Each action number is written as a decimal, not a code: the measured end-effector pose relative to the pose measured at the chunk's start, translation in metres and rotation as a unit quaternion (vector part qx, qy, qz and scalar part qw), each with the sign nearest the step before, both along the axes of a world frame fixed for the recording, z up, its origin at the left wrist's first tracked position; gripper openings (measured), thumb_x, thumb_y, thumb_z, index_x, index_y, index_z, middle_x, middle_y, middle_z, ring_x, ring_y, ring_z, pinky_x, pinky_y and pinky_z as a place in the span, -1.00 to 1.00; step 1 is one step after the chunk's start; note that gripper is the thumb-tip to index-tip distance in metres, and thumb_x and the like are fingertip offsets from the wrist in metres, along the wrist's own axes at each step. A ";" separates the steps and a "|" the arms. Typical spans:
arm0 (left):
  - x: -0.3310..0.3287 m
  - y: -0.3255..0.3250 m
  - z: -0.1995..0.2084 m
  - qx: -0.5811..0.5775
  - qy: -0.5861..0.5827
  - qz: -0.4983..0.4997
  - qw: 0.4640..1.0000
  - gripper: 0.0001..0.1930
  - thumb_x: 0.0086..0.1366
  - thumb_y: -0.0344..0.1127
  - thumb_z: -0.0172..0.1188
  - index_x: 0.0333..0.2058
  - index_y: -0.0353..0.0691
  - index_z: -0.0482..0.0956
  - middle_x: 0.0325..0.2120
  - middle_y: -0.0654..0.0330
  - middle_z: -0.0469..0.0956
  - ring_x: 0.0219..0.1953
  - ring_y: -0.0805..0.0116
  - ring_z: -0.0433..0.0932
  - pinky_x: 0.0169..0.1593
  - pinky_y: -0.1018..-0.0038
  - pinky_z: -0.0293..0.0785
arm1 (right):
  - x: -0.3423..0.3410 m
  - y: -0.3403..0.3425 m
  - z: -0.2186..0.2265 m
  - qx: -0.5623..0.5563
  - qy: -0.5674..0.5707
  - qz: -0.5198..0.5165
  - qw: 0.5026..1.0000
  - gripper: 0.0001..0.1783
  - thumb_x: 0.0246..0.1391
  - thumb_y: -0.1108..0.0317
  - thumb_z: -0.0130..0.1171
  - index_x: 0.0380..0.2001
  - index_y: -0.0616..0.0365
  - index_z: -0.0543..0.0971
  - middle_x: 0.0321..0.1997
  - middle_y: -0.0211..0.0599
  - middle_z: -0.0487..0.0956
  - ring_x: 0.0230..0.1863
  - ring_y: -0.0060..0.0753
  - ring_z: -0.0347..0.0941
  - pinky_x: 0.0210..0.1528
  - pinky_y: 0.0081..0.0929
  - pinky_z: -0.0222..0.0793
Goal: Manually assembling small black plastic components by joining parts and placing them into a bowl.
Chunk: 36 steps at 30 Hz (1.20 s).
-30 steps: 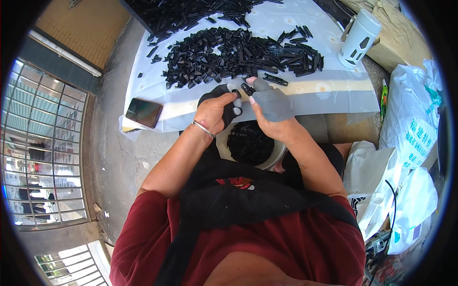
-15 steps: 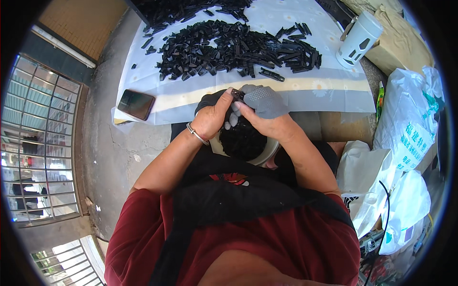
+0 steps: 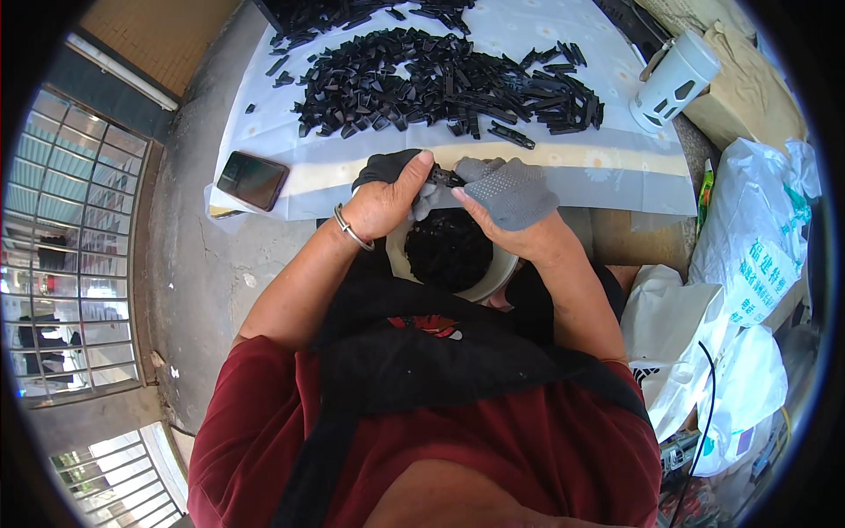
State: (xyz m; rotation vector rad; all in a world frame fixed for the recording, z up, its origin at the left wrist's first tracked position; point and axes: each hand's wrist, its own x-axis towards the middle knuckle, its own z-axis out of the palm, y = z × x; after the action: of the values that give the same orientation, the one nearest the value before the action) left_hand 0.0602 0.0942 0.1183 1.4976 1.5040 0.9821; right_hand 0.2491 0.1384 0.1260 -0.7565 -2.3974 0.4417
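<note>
Above the bowl in my lap, both hands grip one small dark plastic piece (image 3: pixel 447 178) between them. My left hand (image 3: pixel 393 187), in a dark glove that leaves the thumb bare, is closed on its left end, thumb on top. From the other side my right hand (image 3: pixel 510 201) pinches it, with a dotted grey glove over the fingers and a bare thumb. Fingers partly hide the piece, so its full shape cannot be made out. Below them, a pale round bowl (image 3: pixel 504 275) holds a mass of black pieces (image 3: pixel 449 253).
A large heap of black plastic pieces (image 3: pixel 396 84) covers the middle of the cloth-covered table (image 3: pixel 616 180). A phone (image 3: pixel 253 180) lies at its left corner, and a pale blue tumbler (image 3: pixel 673 81) stands at the right. White plastic bags (image 3: pixel 748 229) crowd my right side.
My hands have drawn a little apart, the right one shifting right. More of the dark piece shows between them. The whole view has also shifted slightly.
</note>
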 end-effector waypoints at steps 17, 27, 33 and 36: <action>0.004 0.044 -0.008 0.142 0.411 0.042 0.900 -0.66 0.23 -0.07 -0.07 -0.25 -0.21 0.49 -0.41 0.00 0.52 -0.34 0.04 0.50 -0.26 0.30 0.41 | 0.004 0.040 -0.008 -0.081 -0.127 -0.168 0.974 -0.62 0.09 0.06 -0.12 -0.35 0.16 0.50 -0.31 -0.07 0.49 -0.26 0.01 0.40 -0.22 -0.19 0.30; 0.023 0.075 -0.027 0.167 0.454 0.058 0.873 -0.78 0.08 -0.30 0.02 -0.27 -0.10 0.50 -0.33 0.10 0.52 -0.29 0.13 0.51 -0.23 0.31 0.42 | 0.009 0.048 -0.024 0.062 -0.144 -0.170 0.973 -0.71 0.02 0.15 0.00 -0.32 0.13 0.49 -0.36 -0.12 0.50 -0.26 -0.08 0.42 -0.24 -0.16 0.33; 0.001 0.064 -0.025 0.193 0.335 0.061 0.920 -0.67 0.03 -0.27 0.15 -0.20 -0.20 0.41 -0.37 0.00 0.50 -0.34 0.04 0.51 -0.27 0.28 0.44 | 0.015 0.042 -0.017 -0.029 0.033 -0.079 0.996 -0.71 0.00 0.22 0.07 -0.25 0.18 0.49 -0.30 -0.09 0.50 -0.24 -0.12 0.43 -0.19 -0.28 0.33; 0.004 0.043 0.000 0.166 0.295 -0.009 0.941 -0.59 0.00 -0.23 0.20 -0.16 -0.23 0.37 -0.37 -0.04 0.50 -0.36 0.01 0.51 -0.30 0.30 0.45 | 0.012 0.036 -0.017 -0.135 0.022 -0.026 0.990 -0.66 0.02 0.22 0.07 -0.18 0.21 0.47 -0.26 -0.08 0.50 -0.22 -0.16 0.43 -0.15 -0.36 0.32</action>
State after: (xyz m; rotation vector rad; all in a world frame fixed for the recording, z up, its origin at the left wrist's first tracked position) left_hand 0.0642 0.1371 0.1185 2.1854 1.7839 0.8406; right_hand 0.2608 0.1741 0.1088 -0.9129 -2.2975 0.7645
